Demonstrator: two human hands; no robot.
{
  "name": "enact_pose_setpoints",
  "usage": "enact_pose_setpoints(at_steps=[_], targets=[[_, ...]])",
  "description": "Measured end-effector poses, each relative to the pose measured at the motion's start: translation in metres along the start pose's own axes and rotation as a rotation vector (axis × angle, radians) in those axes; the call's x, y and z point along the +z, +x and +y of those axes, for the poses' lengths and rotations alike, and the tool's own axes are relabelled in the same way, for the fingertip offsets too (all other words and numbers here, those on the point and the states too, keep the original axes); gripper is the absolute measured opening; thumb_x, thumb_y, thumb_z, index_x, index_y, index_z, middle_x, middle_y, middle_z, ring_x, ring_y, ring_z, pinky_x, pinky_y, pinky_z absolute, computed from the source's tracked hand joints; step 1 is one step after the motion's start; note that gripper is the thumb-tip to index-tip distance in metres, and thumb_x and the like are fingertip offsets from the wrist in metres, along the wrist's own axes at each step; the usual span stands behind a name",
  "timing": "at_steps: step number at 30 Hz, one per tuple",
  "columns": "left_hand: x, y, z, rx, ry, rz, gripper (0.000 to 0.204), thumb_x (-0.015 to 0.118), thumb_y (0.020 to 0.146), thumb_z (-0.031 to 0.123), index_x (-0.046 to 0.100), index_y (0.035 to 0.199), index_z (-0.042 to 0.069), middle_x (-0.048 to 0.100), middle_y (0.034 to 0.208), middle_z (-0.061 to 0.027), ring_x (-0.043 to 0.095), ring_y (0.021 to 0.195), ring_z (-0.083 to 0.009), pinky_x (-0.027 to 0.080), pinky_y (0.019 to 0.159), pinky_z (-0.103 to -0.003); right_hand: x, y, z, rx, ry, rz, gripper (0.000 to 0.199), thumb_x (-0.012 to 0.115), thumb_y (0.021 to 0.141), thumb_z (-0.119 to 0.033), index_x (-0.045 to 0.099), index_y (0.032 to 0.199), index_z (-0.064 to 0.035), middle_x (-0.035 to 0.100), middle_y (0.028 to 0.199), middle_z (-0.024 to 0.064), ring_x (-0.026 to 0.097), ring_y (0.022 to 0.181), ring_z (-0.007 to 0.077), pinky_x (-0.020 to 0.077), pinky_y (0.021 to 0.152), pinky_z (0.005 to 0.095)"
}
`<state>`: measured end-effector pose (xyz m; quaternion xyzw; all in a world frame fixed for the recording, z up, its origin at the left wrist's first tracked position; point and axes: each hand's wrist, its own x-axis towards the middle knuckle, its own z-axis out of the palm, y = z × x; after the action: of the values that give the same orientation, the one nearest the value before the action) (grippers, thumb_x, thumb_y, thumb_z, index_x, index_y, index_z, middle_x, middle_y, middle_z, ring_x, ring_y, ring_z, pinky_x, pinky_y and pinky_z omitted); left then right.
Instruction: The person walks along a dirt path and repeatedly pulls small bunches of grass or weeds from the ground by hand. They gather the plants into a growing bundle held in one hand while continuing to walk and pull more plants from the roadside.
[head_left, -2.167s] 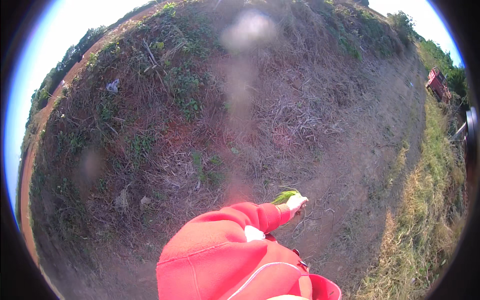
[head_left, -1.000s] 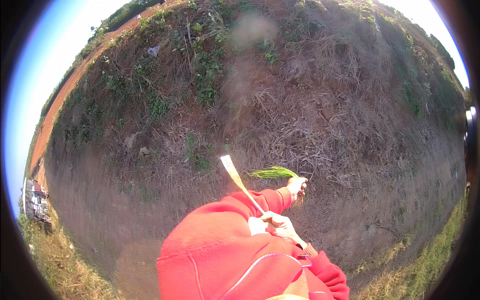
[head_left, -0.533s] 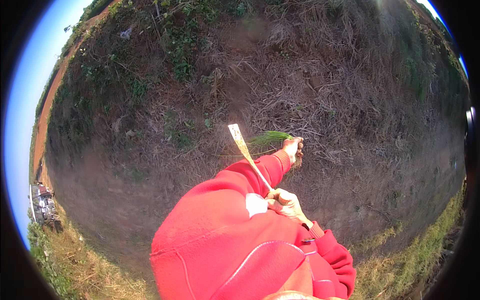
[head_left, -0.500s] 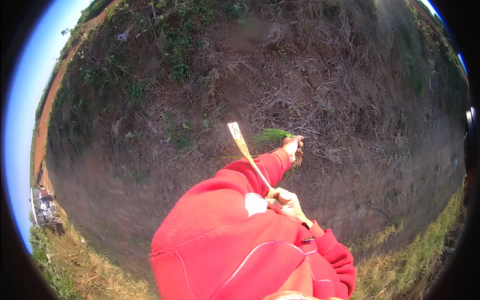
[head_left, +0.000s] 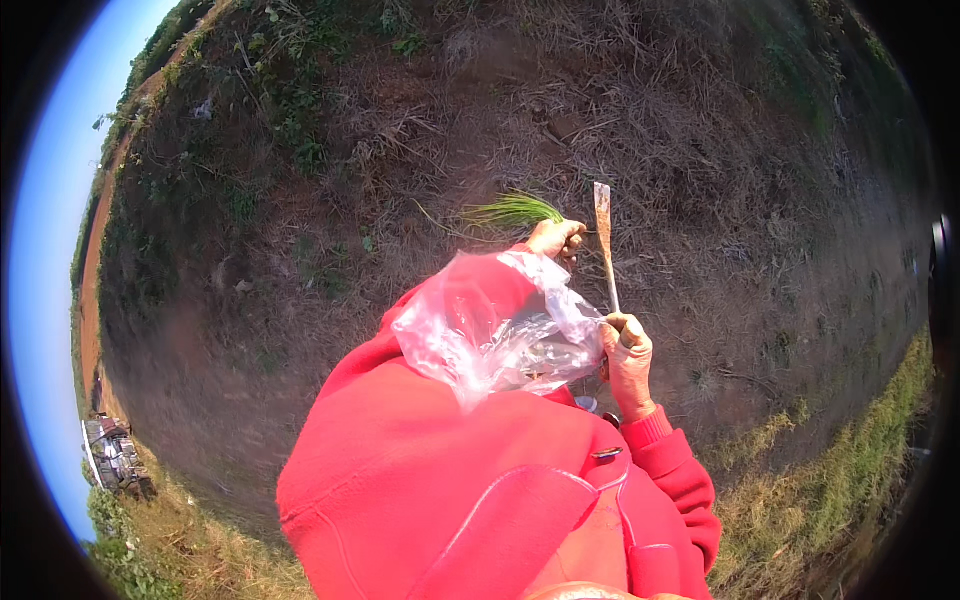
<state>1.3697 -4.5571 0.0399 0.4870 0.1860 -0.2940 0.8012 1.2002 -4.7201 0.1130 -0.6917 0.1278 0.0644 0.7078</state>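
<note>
My left hand (head_left: 557, 240) is closed round a bunch of thin green grass-like leaves (head_left: 512, 211); the leaves fan out to the left. My right hand (head_left: 628, 365) grips a slim metal tool (head_left: 606, 235) with a flat, rust-stained blade, which points up and away. The same hand pinches the edge of a clear plastic bag (head_left: 460, 345). Spread in front of my red sleeve and chest, the bag partly hides my left forearm. What lies inside it cannot be made out.
Dry straw (head_left: 690, 150) covers the dark soil around my hands. Leafy green weeds (head_left: 300, 110) grow at the far left. Yellow-green grass (head_left: 820, 510) lies at the near right, and a vehicle-like object (head_left: 115, 455) stands at the left edge.
My right hand has moved up and right with the tool, which now points nearly straight ahead. The plastic bag has opened out into view. My left hand has shifted slightly left and farther away.
</note>
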Motion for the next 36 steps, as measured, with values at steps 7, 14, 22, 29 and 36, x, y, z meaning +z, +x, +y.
enact_pose_setpoints(at_steps=[7, 14, 22, 29, 36], targets=[[0.067, -0.005, 0.005, 0.175, 0.330, -0.114, 0.019, 0.058, 0.088, 0.020, 0.063, 0.096, 0.003, 0.055, 0.067, 0.0024, 0.045, 0.053, -0.0043, 0.037, 0.050, -0.019, -0.102, 0.030, 0.044, -0.058, 0.096, 0.140, 0.006, 0.061, 0.085, -0.011, 0.060, 0.086, -0.0044, 0.052, 0.066, -0.0038, 0.044, 0.050, 0.0029, 0.0367, 0.042, 0.0197], [0.098, -0.001, 0.021, 0.120, 0.216, -0.135, 0.012, 0.061, 0.085, 0.018, 0.063, 0.090, 0.007, 0.046, 0.061, 0.0041, 0.038, 0.048, -0.0054, 0.032, 0.042, -0.022, -0.155, 0.084, 0.083, -0.101, 0.091, 0.205, 0.003, 0.062, 0.085, -0.009, 0.061, 0.086, -0.0069, 0.051, 0.069, -0.0080, 0.042, 0.058, -0.0004, 0.0343, 0.050, 0.0170], [0.108, 0.054, 0.043, 0.086, 0.388, -0.155, 0.012, 0.060, 0.086, 0.018, 0.059, 0.087, 0.007, 0.038, 0.054, 0.0062, 0.031, 0.043, -0.0038, 0.027, 0.038, -0.021, -0.188, 0.132, 0.077, -0.089, 0.025, 0.321, 0.005, 0.063, 0.083, -0.009, 0.061, 0.085, -0.0049, 0.052, 0.069, -0.0072, 0.044, 0.060, 0.0012, 0.0371, 0.051, 0.0189], [0.132, 0.108, 0.051, 0.090, 0.458, -0.230, 0.015, 0.056, 0.089, 0.019, 0.059, 0.086, 0.005, 0.044, 0.057, 0.0043, 0.036, 0.045, -0.0052, 0.032, 0.041, -0.021, -0.176, 0.168, 0.053, -0.024, 0.078, 0.195, 0.004, 0.063, 0.083, -0.008, 0.061, 0.085, -0.0051, 0.052, 0.070, -0.0079, 0.043, 0.061, 0.0008, 0.0369, 0.054, 0.0182], [0.176, 0.178, 0.065, 0.177, 0.540, -0.242, 0.014, 0.053, 0.091, 0.017, 0.059, 0.091, 0.005, 0.050, 0.062, 0.0028, 0.044, 0.050, -0.0050, 0.037, 0.044, -0.021, -0.199, 0.186, 0.030, 0.168, 0.155, 0.258, 0.009, 0.065, 0.081, -0.010, 0.062, 0.087, -0.0043, 0.055, 0.074, -0.0060, 0.047, 0.068, 0.0030, 0.0409, 0.061, 0.0199]])
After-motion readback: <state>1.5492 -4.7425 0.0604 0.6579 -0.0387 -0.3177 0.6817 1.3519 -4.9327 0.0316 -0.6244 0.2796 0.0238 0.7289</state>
